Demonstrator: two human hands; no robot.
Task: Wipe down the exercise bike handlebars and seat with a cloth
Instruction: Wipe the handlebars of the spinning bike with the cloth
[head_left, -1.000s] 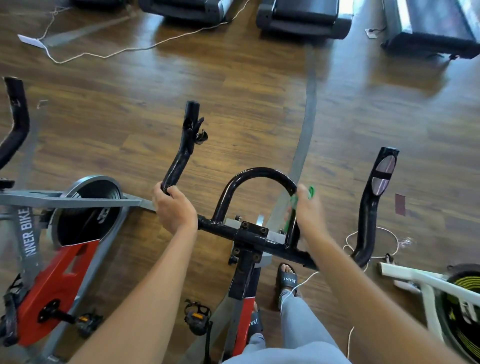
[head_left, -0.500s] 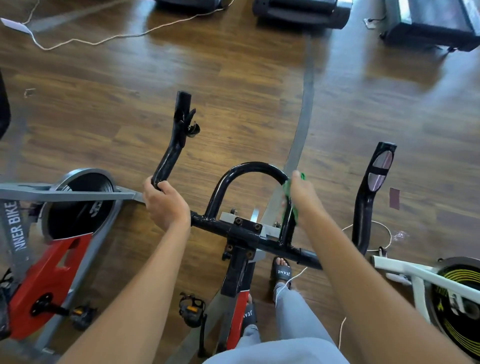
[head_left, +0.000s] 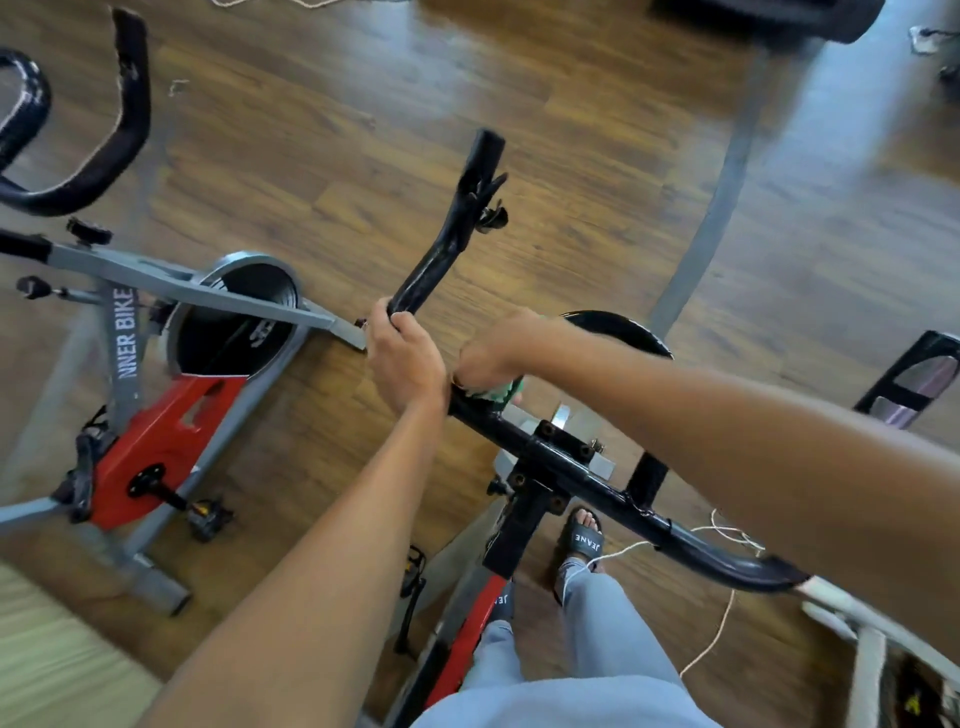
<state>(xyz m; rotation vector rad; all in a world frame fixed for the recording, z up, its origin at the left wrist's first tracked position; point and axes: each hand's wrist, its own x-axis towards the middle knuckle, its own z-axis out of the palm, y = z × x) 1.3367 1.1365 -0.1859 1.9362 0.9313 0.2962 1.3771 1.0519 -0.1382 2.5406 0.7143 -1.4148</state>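
The black handlebars (head_left: 566, 467) of an exercise bike cross the middle of the head view. My left hand (head_left: 405, 358) grips the left handlebar horn where it bends upward. My right hand (head_left: 493, 353) sits just to its right, at the left base of the inner loop bar (head_left: 623, 327). It holds a green cloth (head_left: 506, 392) against the bar, and only a small edge of the cloth shows under the fingers. The right horn with its grey sensor pad (head_left: 919, 379) stands at the far right. The seat is out of view.
A second bike with a grey frame and red body (head_left: 150, 441) stands close on the left, its black handlebar (head_left: 104, 150) at top left. A white-framed machine (head_left: 862, 634) is at bottom right. A white cord (head_left: 711, 649) lies on the wooden floor. My sandalled foot (head_left: 582, 540) is below the bars.
My right hand has moved with the green cloth from the right side of the loop bar to its left base, beside my left hand. The camera has swung to the left.
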